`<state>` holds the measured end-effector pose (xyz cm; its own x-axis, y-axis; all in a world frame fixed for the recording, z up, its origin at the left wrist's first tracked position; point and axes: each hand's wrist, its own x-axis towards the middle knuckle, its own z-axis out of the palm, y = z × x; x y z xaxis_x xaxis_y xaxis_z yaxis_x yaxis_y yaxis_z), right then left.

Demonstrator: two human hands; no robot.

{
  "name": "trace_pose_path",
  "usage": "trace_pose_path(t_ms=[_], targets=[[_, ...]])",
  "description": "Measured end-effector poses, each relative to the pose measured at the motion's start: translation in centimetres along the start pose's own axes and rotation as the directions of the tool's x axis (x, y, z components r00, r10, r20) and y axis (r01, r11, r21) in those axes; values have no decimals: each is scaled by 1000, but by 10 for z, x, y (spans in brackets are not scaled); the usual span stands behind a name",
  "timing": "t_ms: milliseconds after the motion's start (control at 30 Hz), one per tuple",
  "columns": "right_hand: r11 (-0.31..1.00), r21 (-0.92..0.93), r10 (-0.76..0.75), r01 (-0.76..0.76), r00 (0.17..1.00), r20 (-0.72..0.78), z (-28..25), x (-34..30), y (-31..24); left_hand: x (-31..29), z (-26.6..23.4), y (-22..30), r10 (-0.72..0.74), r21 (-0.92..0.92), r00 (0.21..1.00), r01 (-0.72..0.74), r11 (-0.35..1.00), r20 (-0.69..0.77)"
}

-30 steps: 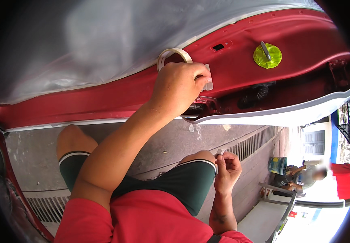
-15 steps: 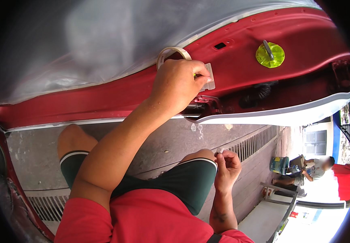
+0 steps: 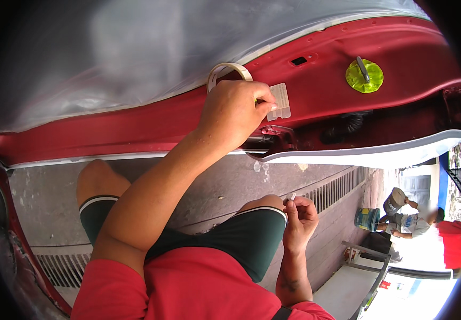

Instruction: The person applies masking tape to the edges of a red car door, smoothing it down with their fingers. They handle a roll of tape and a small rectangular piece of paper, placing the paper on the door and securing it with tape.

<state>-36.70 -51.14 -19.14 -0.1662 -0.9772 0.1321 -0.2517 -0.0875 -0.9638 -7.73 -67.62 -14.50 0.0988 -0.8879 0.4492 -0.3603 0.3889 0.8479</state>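
Left hand [image 3: 235,106]: thumb and fingertips closed on the left side of a pale, see-through label card [image 3: 280,99], rest of it sticking out free. Card sits over the red panel [image 3: 324,98], near its lower edge; can't tell if it's touching. Right hand [image 3: 299,217]: thumb and index nearly closed, pinching a small whitish piece [image 3: 290,197] by the knee, off the panel. We read the card as very light, thin, bendy, maybe slick; creases easily. We'd grip it by one margin or a corner. Small piece: light, easy to drop, two-finger pinch only. Tape roll [image 3: 241,70] at the panel's upper edge, partly behind the left hand; yellow-green disc [image 3: 372,82] toward the panel's right end.
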Motion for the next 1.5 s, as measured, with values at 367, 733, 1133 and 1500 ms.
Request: trace_pose_path(t_ms=[367, 733, 1133, 1500], targets=[[1000, -7, 11, -11, 1000, -11, 3, 0, 0, -4, -7, -3, -21, 37, 999, 20, 999, 28], [1000, 2, -4, 4, 1000, -9, 0, -7, -1, -6, -9, -13, 158, 88, 987, -156, 984, -17], [1000, -3, -14, 14, 1000, -19, 2, -11, -8, -35, 9, -19, 155, -38, 963, -167, 985, -218], [969, 44, -241, 241, 970, -22, 6, 18, -50, -66, 23, 3, 225, 243, 969, -244, 939, 102]])
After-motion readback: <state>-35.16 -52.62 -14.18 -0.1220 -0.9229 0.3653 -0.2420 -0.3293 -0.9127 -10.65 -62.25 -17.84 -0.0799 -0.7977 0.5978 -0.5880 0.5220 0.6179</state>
